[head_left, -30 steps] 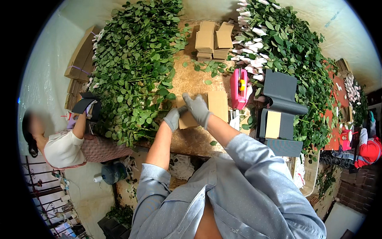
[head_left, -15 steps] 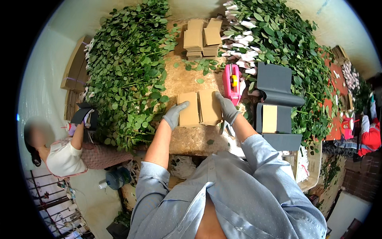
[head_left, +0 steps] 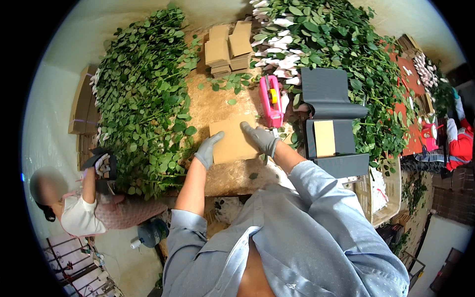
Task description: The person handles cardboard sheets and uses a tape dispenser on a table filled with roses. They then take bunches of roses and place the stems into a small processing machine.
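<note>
Both my hands wear grey gloves. Between them, above the table's near part, lie flat brown cardboard pieces (head_left: 231, 144). My left hand (head_left: 209, 150) grips their left edge with the thumb on top. From the right, my right hand (head_left: 262, 139) holds them, its thumb lying across the upper face. Whether the pieces overlap or only touch I cannot tell. Just beyond my right hand stands a pink tape dispenser (head_left: 270, 106) with a yellow core. Right of it, a brown card (head_left: 324, 138) rests on dark corrugated sheets (head_left: 344, 143).
Stacks of brown cardboard (head_left: 217, 47) stand at the table's far side. Leafy stems (head_left: 143, 99) are heaped on the left, and white-wrapped flowers with leaves (head_left: 326, 37) on the far right. A pale crate (head_left: 388, 198) sits at right. Co-workers (head_left: 81, 213) are at both sides.
The two cardboard pieces, separated by a gap before, are now together. My right hand has moved left, its thumb further over the cardboard. The whole view has shifted slightly.
</note>
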`<action>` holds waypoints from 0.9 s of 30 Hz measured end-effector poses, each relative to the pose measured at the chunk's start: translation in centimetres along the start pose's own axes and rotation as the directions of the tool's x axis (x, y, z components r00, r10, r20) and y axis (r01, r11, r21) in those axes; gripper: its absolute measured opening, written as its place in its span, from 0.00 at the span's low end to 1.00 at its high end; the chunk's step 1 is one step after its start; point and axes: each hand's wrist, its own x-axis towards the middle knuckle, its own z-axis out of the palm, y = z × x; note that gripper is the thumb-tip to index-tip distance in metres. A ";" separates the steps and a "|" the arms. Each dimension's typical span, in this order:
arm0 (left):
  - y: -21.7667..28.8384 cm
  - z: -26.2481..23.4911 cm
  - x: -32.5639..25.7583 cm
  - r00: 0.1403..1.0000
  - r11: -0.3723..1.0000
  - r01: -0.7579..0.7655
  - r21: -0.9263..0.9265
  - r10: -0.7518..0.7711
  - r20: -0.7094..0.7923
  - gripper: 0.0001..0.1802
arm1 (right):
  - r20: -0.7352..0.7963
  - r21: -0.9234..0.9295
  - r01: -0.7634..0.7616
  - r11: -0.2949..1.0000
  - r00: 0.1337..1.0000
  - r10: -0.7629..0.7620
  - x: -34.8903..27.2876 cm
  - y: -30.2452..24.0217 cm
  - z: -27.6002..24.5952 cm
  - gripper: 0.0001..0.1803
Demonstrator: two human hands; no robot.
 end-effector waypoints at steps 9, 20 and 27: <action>0.1 -0.3 -0.8 1.000 0.997 0.013 0.070 -0.011 -0.022 0.29 | -0.036 -0.133 0.028 0.991 0.999 -0.033 -1.5 -0.4 1.0 0.47; -1.2 -5.9 1.3 0.972 0.958 -0.148 0.244 0.187 -0.145 0.43 | -0.423 -0.257 0.139 0.956 0.874 -0.241 -1.8 0.1 1.3 0.42; -0.1 -1.2 -7.3 0.679 0.617 -0.400 0.678 0.696 -0.234 0.38 | -0.287 -0.819 -0.150 0.553 0.943 -0.170 -11.7 3.8 -2.4 0.28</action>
